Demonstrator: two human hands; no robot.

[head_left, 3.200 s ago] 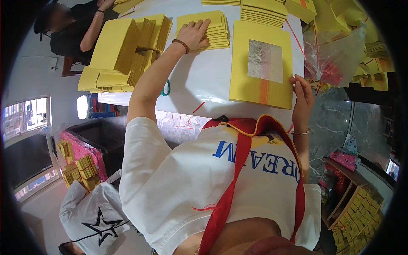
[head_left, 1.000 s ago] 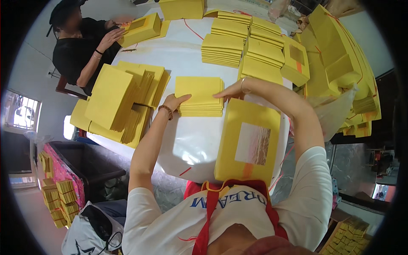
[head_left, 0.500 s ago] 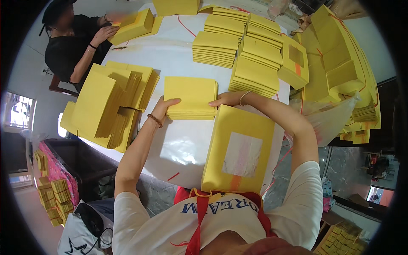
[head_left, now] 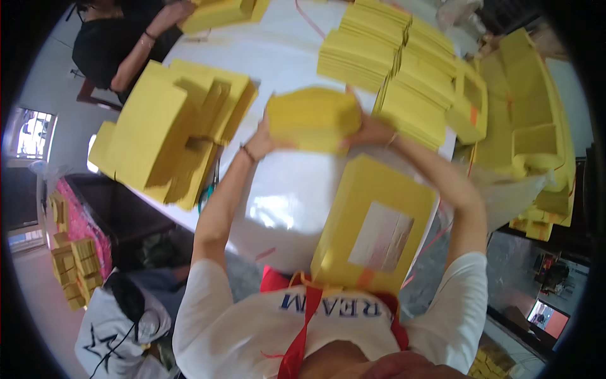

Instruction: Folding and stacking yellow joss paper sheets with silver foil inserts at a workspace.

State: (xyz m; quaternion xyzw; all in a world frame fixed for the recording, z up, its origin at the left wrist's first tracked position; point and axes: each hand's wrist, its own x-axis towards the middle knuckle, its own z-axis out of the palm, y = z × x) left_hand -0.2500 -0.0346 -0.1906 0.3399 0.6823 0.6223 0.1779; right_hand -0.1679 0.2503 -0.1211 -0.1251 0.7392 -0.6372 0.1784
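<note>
A stack of yellow paper [head_left: 312, 120], blurred by motion, is held over the white table [head_left: 284, 177]. My left hand [head_left: 261, 139] grips its left end, and my right hand [head_left: 371, 129] grips the right end. Whether the stack touches the table I cannot tell. Close to my right forearm lies a yellow packet [head_left: 341, 218] with a pale label on top. Left of my left hand stand larger piles of yellow paper [head_left: 142, 136], some sheets upright. Rows of yellow paper stacks [head_left: 416, 104] sit beyond my right hand.
Teal-handled scissors [head_left: 207, 197] lie by the left piles. A co-worker's hand [head_left: 173, 16] rests at another yellow stack [head_left: 221, 14] at the far left. A large opened yellow wrapping [head_left: 499, 126] stands on the right. A dark bin [head_left: 120, 221] is below the table's left edge.
Both hands have lifted or tilted the yellow stack, so its edge faces me more. The whole view has shifted; scissors now show beside the left piles.
</note>
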